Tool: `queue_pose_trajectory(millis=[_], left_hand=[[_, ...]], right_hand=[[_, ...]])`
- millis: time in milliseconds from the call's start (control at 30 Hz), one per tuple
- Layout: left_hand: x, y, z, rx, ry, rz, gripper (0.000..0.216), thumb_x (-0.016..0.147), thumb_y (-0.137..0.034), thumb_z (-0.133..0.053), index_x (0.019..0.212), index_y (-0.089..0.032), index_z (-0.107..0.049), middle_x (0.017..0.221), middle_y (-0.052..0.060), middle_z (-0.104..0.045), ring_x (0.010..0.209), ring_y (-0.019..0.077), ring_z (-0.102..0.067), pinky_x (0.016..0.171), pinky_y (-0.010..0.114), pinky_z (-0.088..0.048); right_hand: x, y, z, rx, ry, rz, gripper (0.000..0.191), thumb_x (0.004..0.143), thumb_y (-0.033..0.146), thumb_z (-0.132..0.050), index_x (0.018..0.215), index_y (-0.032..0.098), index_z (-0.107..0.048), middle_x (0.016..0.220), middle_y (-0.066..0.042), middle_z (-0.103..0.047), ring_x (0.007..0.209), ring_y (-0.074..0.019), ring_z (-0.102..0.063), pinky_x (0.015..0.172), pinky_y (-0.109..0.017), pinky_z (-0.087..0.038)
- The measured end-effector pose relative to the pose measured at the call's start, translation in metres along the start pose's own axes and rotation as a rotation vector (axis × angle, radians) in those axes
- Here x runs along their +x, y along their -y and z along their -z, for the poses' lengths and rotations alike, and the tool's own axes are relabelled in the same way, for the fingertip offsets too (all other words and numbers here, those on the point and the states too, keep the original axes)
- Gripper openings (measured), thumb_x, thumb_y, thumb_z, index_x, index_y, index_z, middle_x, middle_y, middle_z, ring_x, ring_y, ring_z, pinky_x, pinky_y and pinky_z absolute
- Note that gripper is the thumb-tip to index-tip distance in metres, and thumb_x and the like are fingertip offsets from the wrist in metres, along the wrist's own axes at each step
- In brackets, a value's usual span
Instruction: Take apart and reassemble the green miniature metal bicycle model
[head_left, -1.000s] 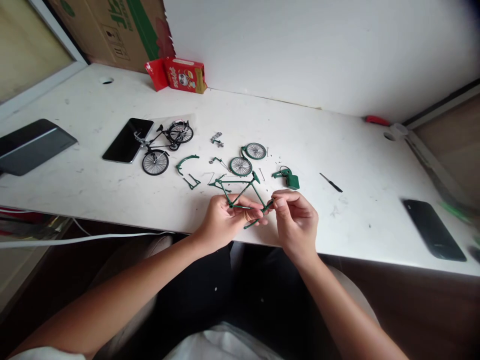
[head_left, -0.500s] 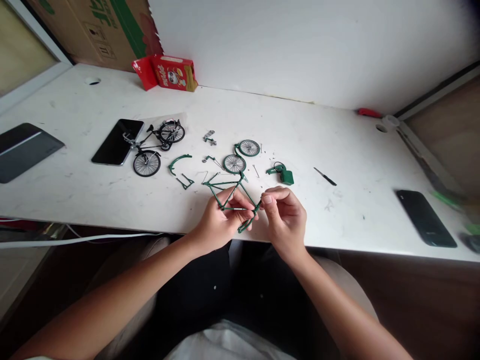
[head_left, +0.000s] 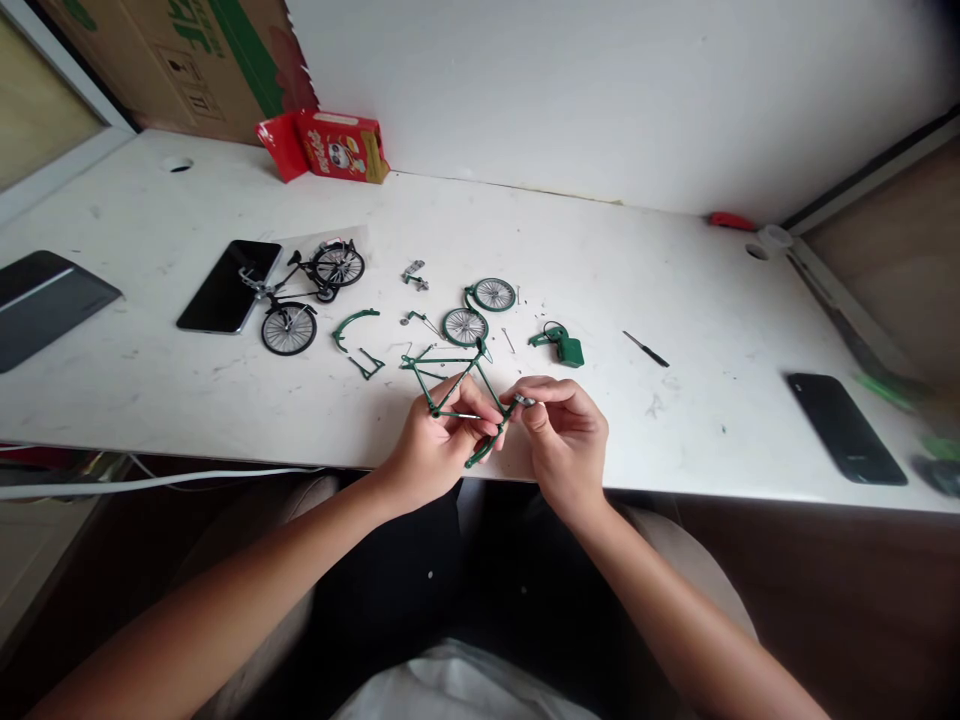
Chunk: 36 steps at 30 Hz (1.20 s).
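My left hand (head_left: 442, 440) is closed around the green frame of a miniature bicycle (head_left: 459, 362), tilted above the front of the table. A curved green piece, apparently a mudguard (head_left: 481, 454), points down from the frame's right end. My right hand (head_left: 566, 440) pinches at that same end, and a small silvery part (head_left: 525, 400) shows between thumb and forefinger. Its exact kind is too small to tell. Just beyond the frame lie two spoked wheels (head_left: 465, 327) joined by a green piece.
A black miniature bicycle (head_left: 289, 325) rests partly on a phone (head_left: 225, 290) at left. Loose green parts (head_left: 367, 364) and a green block (head_left: 570, 351) lie around. A small screwdriver (head_left: 646, 349) and another phone (head_left: 846, 428) are at right; a red box (head_left: 349, 147) stands behind.
The silvery part has come into sight between my right fingers, which have turned slightly at the frame's end. My left hand keeps its hold. The whole view has shifted a little.
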<state>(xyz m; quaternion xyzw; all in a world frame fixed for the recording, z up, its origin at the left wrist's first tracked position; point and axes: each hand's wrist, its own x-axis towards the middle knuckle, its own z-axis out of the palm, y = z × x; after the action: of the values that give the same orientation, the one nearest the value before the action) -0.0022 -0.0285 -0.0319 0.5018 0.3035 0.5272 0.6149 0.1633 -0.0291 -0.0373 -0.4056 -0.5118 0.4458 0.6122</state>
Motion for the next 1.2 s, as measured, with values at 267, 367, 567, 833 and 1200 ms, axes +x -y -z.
queue_pose_trajectory(millis=[267,367,567,833,1200], left_hand=[[0.001,0.003,0.002,0.155,-0.046,-0.147,0.016,0.099,-0.014,-0.069,0.086,-0.019,-0.062,0.072,-0.001,-0.067,0.061,0.0099,-0.066,0.054,0.019,-0.051],[-0.002,0.007,0.002,0.25,-0.076,-0.241,0.017,0.098,-0.007,-0.064,0.086,-0.019,-0.063,0.075,-0.001,-0.068,0.064,0.0108,-0.069,0.059,0.02,-0.057],[-0.004,0.01,-0.001,0.276,-0.064,-0.376,0.022,0.095,0.0,-0.06,0.087,-0.02,-0.063,0.075,-0.002,-0.067,0.065,0.0101,-0.07,0.058,0.018,-0.058],[-0.005,0.007,-0.001,0.294,-0.03,-0.382,0.022,0.095,0.0,-0.059,0.088,-0.02,-0.061,0.075,-0.002,-0.067,0.065,0.0103,-0.071,0.058,0.017,-0.057],[-0.005,0.009,0.002,0.303,-0.009,-0.386,0.03,0.09,0.01,-0.056,0.09,-0.02,-0.062,0.078,-0.003,-0.067,0.07,0.0095,-0.071,0.062,0.016,-0.057]], right_hand=[[0.009,-0.005,0.009,0.22,0.127,-0.356,0.026,0.086,0.048,-0.092,0.096,0.026,-0.081,0.083,0.001,-0.073,0.068,-0.0121,-0.061,0.068,-0.029,-0.052],[0.011,-0.001,0.01,0.221,0.15,-0.429,0.028,0.086,0.048,-0.091,0.088,0.024,-0.078,0.075,0.002,-0.067,0.062,-0.0105,-0.052,0.061,-0.027,-0.045],[0.004,0.0,0.006,0.319,0.182,-0.491,0.031,0.089,0.047,-0.089,0.082,0.023,-0.071,0.071,0.003,-0.062,0.056,-0.0087,-0.04,0.05,-0.024,-0.028],[0.0,-0.002,0.004,0.4,0.205,-0.51,0.034,0.091,0.044,-0.087,0.078,0.022,-0.065,0.067,0.005,-0.053,0.051,-0.0065,-0.04,0.043,-0.021,-0.023],[0.0,0.001,0.005,0.404,0.263,-0.493,0.03,0.094,0.036,-0.084,0.078,0.021,-0.065,0.069,0.005,-0.061,0.043,-0.0032,-0.042,0.04,-0.018,-0.024]])
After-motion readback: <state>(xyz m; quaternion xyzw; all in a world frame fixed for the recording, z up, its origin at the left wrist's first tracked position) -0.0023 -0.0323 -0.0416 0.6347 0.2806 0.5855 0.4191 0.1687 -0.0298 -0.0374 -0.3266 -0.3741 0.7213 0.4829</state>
